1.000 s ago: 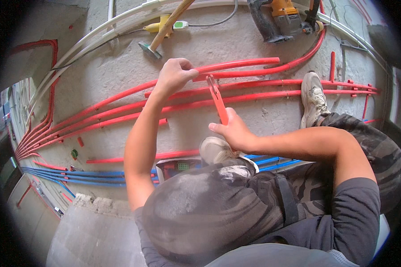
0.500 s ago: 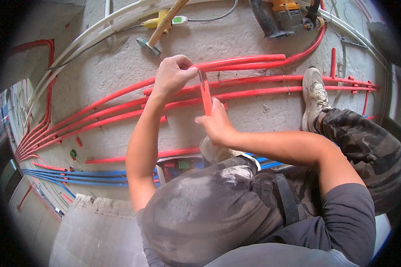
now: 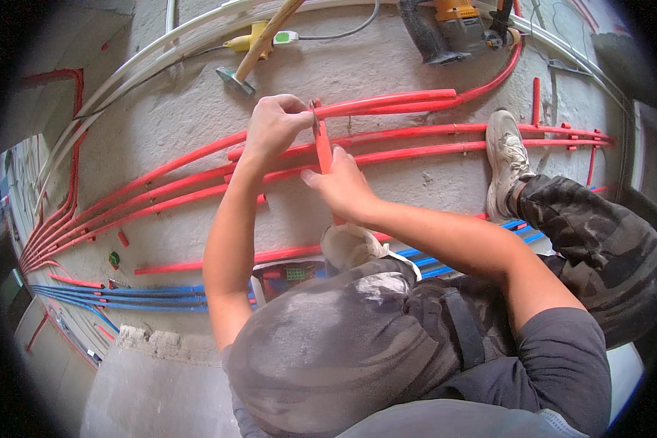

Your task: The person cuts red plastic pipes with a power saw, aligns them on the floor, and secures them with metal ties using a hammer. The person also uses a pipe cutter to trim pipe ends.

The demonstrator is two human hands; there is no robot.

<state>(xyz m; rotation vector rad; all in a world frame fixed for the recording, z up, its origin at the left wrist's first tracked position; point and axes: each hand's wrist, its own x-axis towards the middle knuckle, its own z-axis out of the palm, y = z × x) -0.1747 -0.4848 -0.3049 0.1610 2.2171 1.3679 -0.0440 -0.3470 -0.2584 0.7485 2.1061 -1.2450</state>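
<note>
Our left hand (image 3: 276,130) pinched the far red pipe (image 3: 401,98) above the concrete floor (image 3: 438,182), its fingers closed just left of the red cutter (image 3: 324,150). Our right hand (image 3: 343,188) had its fingers wrapped round that cutter, whose head met the pipe. We judged this was lining up a cut, though the bite was hard to see; the next move called for steadying and squeezing.

- Rough, unevenly toned grey concrete floor (image 3: 387,77) across the middle and top of the frame.
- Smoother grey slab (image 3: 160,387) with a crumbled upper edge, lower left.
- Bright opening (image 3: 28,155) at the left edge.
- Shaded grey surface (image 3: 80,44), upper left.
- Pale strip (image 3: 639,157) amid shadow, far right.
- Soft light over the centre.
</note>
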